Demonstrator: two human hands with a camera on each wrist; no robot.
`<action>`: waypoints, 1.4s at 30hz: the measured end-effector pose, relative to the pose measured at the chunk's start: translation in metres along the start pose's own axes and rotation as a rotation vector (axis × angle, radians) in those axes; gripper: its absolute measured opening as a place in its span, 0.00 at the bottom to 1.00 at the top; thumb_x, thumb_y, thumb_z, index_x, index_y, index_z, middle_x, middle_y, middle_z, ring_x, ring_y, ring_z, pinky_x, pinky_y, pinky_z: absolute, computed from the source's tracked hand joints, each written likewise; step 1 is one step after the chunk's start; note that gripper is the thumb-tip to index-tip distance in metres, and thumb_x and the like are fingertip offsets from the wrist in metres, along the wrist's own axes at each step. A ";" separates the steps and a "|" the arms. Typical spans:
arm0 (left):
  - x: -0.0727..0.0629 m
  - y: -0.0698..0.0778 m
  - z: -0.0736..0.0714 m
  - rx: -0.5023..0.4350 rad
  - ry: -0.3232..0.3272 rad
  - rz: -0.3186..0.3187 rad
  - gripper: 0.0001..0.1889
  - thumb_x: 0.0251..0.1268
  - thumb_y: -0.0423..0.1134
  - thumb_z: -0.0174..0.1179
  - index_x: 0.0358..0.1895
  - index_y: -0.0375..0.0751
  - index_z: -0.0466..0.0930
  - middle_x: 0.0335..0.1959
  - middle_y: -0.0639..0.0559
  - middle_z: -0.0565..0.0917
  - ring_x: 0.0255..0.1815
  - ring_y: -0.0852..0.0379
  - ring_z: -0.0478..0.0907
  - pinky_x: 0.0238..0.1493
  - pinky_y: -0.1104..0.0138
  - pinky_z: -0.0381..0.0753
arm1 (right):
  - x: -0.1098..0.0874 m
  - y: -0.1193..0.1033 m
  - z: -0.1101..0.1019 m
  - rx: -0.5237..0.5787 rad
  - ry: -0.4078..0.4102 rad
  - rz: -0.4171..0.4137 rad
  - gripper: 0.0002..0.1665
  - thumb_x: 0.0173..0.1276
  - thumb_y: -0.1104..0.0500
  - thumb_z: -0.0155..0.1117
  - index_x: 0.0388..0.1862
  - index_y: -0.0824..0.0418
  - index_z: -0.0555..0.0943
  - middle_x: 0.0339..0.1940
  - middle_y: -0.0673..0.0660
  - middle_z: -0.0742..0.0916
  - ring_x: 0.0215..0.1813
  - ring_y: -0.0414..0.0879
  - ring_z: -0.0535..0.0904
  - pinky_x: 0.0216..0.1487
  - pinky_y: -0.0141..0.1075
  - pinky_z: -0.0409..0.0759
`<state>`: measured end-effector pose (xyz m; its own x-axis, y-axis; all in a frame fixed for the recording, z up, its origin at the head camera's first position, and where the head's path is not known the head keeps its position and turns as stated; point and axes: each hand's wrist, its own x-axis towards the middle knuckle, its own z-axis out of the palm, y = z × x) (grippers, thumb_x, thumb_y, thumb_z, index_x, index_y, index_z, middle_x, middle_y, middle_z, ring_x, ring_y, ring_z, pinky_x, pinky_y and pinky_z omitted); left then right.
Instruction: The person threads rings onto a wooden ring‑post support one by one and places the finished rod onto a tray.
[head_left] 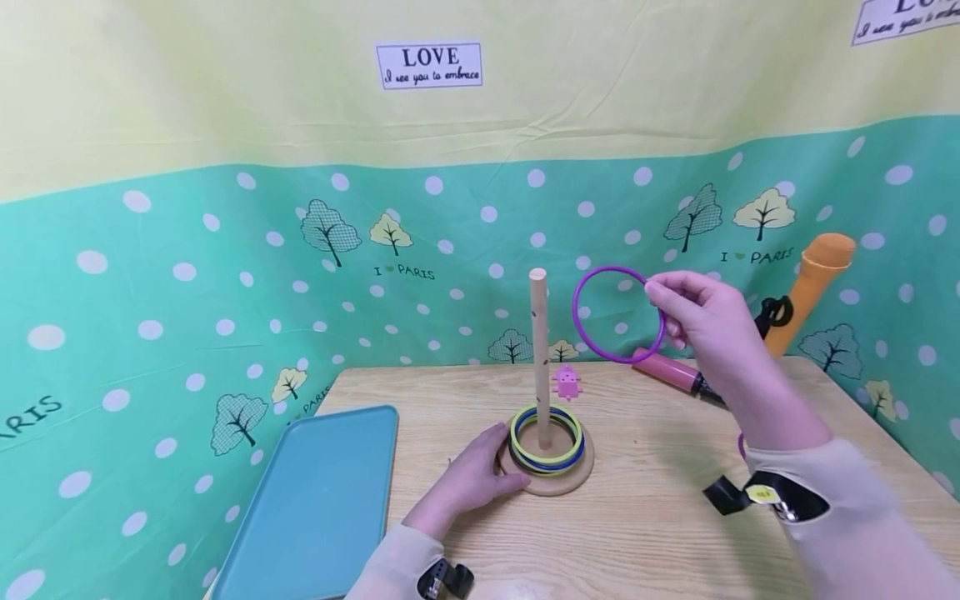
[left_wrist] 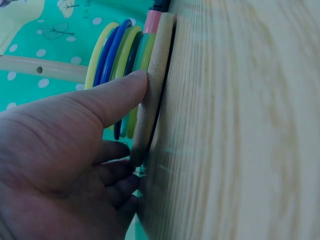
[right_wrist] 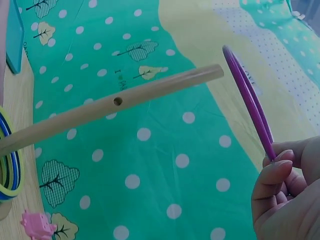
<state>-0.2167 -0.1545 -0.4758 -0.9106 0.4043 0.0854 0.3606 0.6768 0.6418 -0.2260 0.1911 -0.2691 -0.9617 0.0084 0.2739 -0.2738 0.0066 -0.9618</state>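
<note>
My right hand pinches a thin purple ring between thumb and fingertips, up in the air right of a wooden peg. In the right wrist view the ring appears nearly edge-on, just beyond the peg's top and apart from it. The peg rises from a round wooden base, and several yellow, blue, green and dark rings lie stacked around its foot. Low on the table, my left hand holds the base's left edge between its thumb and fingers.
A teal tray lies at the table's left. Behind the peg is a small pink toy. A pink hand pump and an orange microphone-shaped object are at the back right. A patterned cloth hangs behind the table.
</note>
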 end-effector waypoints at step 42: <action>0.000 -0.003 0.001 -0.010 0.005 0.009 0.51 0.69 0.51 0.79 0.84 0.27 0.63 0.84 0.28 0.66 0.84 0.31 0.64 0.84 0.40 0.63 | 0.022 0.004 0.082 0.109 -0.001 -0.055 0.18 0.82 0.52 0.71 0.56 0.66 0.84 0.28 0.51 0.81 0.26 0.40 0.73 0.24 0.26 0.76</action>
<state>-0.2178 -0.1552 -0.4785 -0.9082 0.4075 0.0950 0.3671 0.6670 0.6484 -0.2493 0.1092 -0.2672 -0.9451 0.0103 0.3267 -0.3260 -0.1021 -0.9398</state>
